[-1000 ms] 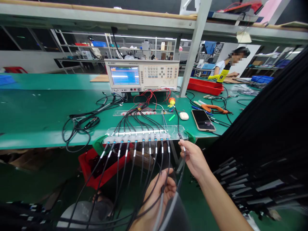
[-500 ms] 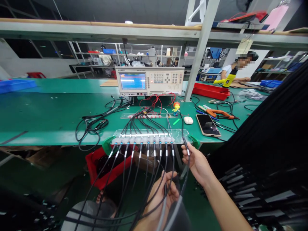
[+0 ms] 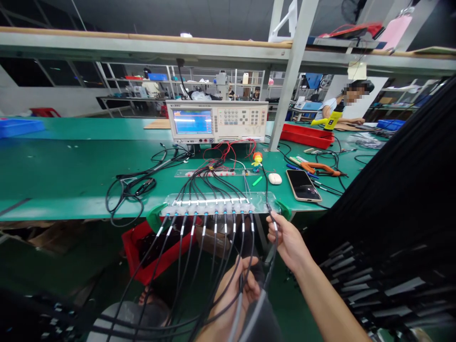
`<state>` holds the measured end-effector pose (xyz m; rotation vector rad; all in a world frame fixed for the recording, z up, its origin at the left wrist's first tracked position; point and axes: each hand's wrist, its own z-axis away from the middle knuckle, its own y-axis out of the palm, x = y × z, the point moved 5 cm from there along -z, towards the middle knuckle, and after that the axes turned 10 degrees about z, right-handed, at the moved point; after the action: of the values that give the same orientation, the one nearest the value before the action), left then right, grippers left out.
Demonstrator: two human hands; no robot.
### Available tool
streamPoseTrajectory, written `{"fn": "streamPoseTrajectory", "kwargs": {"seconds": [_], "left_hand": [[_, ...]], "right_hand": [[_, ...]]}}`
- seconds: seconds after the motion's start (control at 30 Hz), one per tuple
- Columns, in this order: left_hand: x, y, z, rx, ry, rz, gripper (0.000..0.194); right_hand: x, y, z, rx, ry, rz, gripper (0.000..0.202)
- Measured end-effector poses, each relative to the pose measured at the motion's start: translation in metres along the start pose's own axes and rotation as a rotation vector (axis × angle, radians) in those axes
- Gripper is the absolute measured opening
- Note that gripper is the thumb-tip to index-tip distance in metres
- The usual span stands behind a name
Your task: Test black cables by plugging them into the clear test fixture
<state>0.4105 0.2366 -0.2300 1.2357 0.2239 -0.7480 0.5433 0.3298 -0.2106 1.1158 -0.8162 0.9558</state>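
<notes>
A: My right hand (image 3: 290, 240) pinches the cable end (image 3: 274, 224), now just below the clear fixture (image 3: 265, 199) at the bench edge.

B: Left?

A: My left hand (image 3: 235, 289) stays closed round the cable bundle (image 3: 228, 266), lower centre; view shifted slightly.

Black cable (image 3: 274, 227), end near clear fixture (image 3: 265, 199)

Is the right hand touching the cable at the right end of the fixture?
Touching. The head view shows the right hand with fingers pinched on the cable just below the clear fixture; no gap shows.
</notes>
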Motion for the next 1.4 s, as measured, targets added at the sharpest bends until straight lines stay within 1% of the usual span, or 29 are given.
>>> {"fn": "streamPoseTrajectory", "kwargs": {"seconds": [0.07, 0.13, 0.2, 0.27, 0.33, 0.4, 0.43, 0.57, 0.67, 0.77, 0.87, 1.03, 1.13, 1.2, 1.3, 1.33, 1.4], "left_hand": [[-0.002, -0.002, 0.001, -0.033, 0.024, 0.005, 0.036], [-0.002, -0.005, 0.002, -0.056, 0.030, -0.002, 0.032], [0.001, -0.008, 0.004, -0.053, 0.008, -0.015, 0.032], [0.007, -0.011, 0.004, -0.030, -0.040, -0.021, 0.036], [0.014, -0.013, 0.003, 0.008, -0.094, -0.041, 0.039], [0.020, -0.013, 0.001, 0.060, -0.144, -0.083, 0.040], [0.021, -0.012, 0.001, 0.085, -0.166, -0.110, 0.041], [0.024, -0.008, 0.000, 0.139, -0.220, -0.213, 0.046], [0.024, -0.009, 0.002, 0.159, -0.242, -0.250, 0.045], [0.025, -0.014, 0.003, 0.154, -0.234, -0.255, 0.040], [0.026, -0.018, 0.003, 0.152, -0.230, -0.256, 0.038], [0.028, -0.017, 0.003, 0.177, -0.244, -0.256, 0.040], [0.024, -0.015, 0.003, 0.140, -0.231, -0.240, 0.040], [0.019, -0.016, 0.001, 0.075, -0.220, -0.175, 0.038], [0.009, -0.023, -0.002, -0.061, -0.184, -0.060, 0.035], [0.006, -0.025, -0.003, -0.092, -0.159, -0.044, 0.035], [0.001, -0.027, -0.004, -0.115, -0.118, -0.048, 0.035]], "right_hand": [[-0.006, 0.001, 0.012, 0.038, -0.027, 0.096, 0.031], [-0.022, -0.005, 0.023, 0.070, -0.028, 0.244, 0.034], [-0.042, -0.018, 0.028, 0.074, -0.026, 0.442, 0.037], [-0.060, -0.033, 0.027, 0.052, -0.062, 0.640, 0.032], [-0.068, -0.044, 0.023, -0.001, -0.115, 0.730, 0.027], [-0.068, -0.045, 0.020, -0.034, -0.122, 0.688, 0.033], [-0.066, -0.041, 0.019, -0.016, -0.094, 0.640, 0.037], [-0.055, -0.009, 0.022, 0.141, 0.075, 0.393, 0.045], [-0.046, 0.007, 0.025, 0.191, 0.106, 0.273, 0.040], [-0.042, 0.010, 0.027, 0.199, 0.096, 0.224, 0.035], [-0.041, 0.007, 0.028, 0.191, 0.100, 0.193, 0.036], [-0.039, 0.006, 0.030, 0.209, 0.103, 0.148, 0.035], [-0.035, 0.005, 0.030, 0.183, 0.103, 0.123, 0.034], [-0.029, 0.001, 0.027, 0.108, 0.077, 0.084, 0.032], [-0.016, -0.007, 0.020, 0.003, 0.011, 0.008, 0.028], [-0.013, -0.009, 0.018, -0.009, -0.002, -0.002, 0.027], [-0.007, -0.009, 0.014, -0.015, -0.004, 0.011, 0.028]]}}
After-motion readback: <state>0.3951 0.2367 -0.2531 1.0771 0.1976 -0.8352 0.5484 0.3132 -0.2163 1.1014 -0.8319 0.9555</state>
